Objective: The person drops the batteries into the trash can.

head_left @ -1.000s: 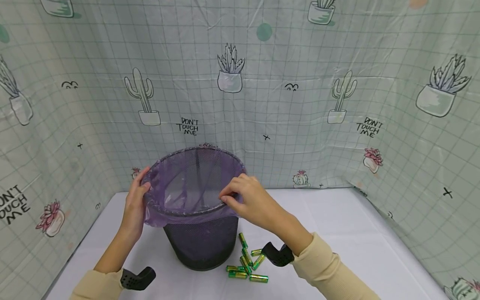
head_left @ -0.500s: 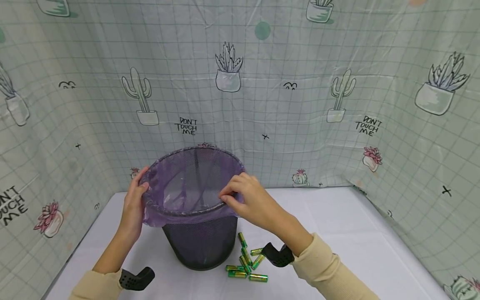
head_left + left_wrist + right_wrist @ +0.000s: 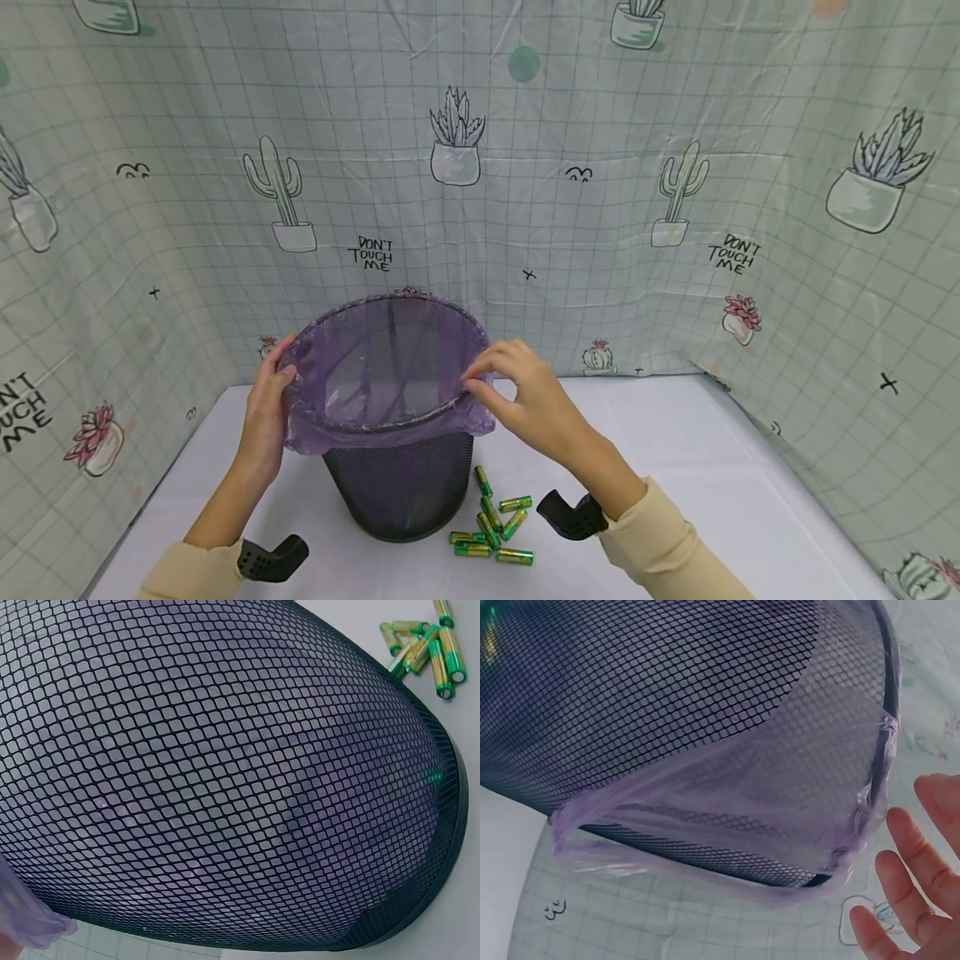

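A black mesh wastebasket [image 3: 401,487] stands on the white table with a purple plastic bag [image 3: 348,435] lining it and folded over its rim. At the left of the rim my left hand [image 3: 264,417] grips the bag-covered edge, thumb on top and fingers along the outside. My right hand [image 3: 528,396] is at the right side of the rim. In the right wrist view its fingers [image 3: 911,844] are spread just off the bag's edge, holding nothing. Low in the left wrist view, a bit of the bag [image 3: 30,915] hangs over the mesh.
Several green and gold batteries [image 3: 514,556] lie loose on the table [image 3: 660,500], right of the wastebasket's base. A curtain [image 3: 525,208] printed with cacti encloses the back and sides. Each wrist wears a black camera mount [image 3: 273,558].
My right hand has lifted off the front right of the rim and moved right and slightly up, fingers loosening from the bag. The left hand stays at the rim.
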`<state>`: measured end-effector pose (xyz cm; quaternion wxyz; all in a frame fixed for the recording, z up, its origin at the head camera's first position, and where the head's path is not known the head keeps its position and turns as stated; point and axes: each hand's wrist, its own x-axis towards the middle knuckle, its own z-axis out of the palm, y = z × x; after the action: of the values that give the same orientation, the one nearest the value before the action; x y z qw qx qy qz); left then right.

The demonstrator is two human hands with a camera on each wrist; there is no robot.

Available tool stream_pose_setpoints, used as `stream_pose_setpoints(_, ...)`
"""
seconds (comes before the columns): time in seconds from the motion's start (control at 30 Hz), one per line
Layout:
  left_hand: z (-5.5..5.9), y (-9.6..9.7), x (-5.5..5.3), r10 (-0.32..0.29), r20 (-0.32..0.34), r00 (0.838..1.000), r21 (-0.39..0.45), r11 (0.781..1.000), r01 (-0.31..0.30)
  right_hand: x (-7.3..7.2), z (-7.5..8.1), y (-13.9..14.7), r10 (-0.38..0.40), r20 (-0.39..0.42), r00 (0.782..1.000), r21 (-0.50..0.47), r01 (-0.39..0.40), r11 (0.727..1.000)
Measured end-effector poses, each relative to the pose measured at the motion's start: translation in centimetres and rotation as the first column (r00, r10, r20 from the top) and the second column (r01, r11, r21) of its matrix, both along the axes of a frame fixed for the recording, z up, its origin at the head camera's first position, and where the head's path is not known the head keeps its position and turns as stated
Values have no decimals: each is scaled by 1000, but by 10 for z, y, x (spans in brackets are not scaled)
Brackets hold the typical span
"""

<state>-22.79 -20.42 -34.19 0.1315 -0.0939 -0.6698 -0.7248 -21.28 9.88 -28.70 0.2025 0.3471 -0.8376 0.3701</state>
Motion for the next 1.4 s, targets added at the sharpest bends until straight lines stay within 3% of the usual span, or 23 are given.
stream_pose_setpoints(0.37,-1,0,0,3,-3,1000,4,1000,-3,1,-18,21,-54,81,995,-93,61,994)
stream_pose_setpoints(0.87,2,0,0,39,14,999,-14,999,-39,-4,-59,38,-117,219,969,-86,139,987)
stream_pose_setpoints(1.07,2,0,-1,25,2,1000,-4,1000,-25,-5,-75,42,-149,261,954,-106,182,978)
stream_pose_setpoints(1.23,2,-1,0,25,12,1000,-10,1000,-25,-7,-92,47,-171,324,930,-106,215,971)
stream_pose_setpoints(1.4,1,-1,-1,38,16,999,-8,999,-38,-10,-112,52,-205,433,878,-84,266,960)
